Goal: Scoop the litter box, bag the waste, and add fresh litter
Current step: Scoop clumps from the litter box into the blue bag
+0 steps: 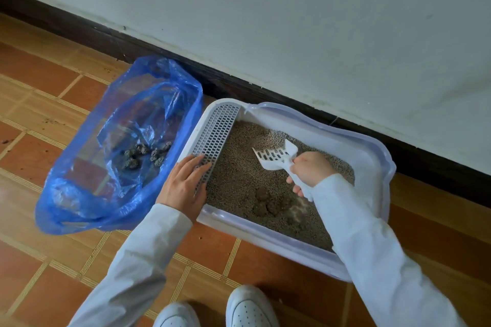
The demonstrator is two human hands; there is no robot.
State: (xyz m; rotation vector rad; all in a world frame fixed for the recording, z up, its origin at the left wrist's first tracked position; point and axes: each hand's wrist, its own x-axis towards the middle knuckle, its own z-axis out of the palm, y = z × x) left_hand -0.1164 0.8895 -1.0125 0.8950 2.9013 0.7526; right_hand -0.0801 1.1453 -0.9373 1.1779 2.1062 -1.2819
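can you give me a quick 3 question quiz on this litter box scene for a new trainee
1. True or false: the blue bag already holds some clumps.
2. Which hand holds the scoop? A) left hand B) right hand C) neither
3. Fill in: the left hand rests flat on the slotted ______ at the end of the litter box.

Key
1. True: dark clumps lie in the open bag.
2. B: the right hand has its grip on the scoop's handle, with the scoop head over the litter.
3. Grate, the white slotted panel nearest the bag.
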